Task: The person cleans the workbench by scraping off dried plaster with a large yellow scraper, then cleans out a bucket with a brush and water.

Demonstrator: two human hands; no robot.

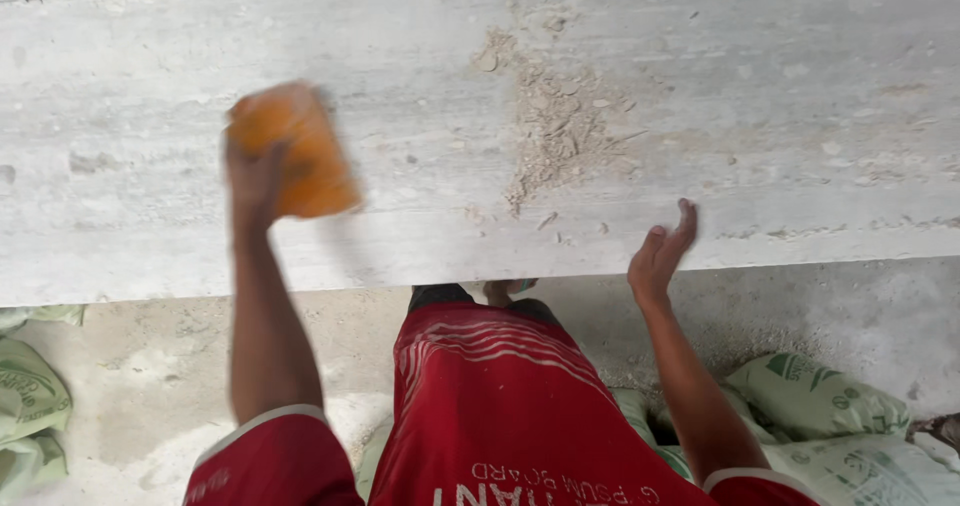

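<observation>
Left hand [255, 181] grips one orange block [295, 149], fingers wrapped over its near end, block pressed flat on the pale slab [800, 96], left of its middle. Hand and block are motion-blurred, so edges are soft; what the block is made of is hard to tell. Right hand [660, 256] is empty, fingers loosely spread, thumb up, at the slab's near edge right of centre; whether the palm touches the edge can't be told.

Counts: two hands, one block, one slab, one patch of crumbs [555, 116] on the slab right of the block, between the two hands and nearer the far edge. Small loose flecks scattered around the patch.

The slab fills the upper frame, cut off left, right and at the top. Its underside and supports are hidden. Below it, red shirt [500, 406] and red sleeves, print upside down, bottom cut off. One foot [500, 288] peeks out under the near edge, mostly hidden by the shirt.

Sacks: several pale green ones [820, 396] on the dusty floor [150, 386] lower right, partly behind the right forearm; more at the left edge [30, 396], cut off. Exact sack count unclear.
</observation>
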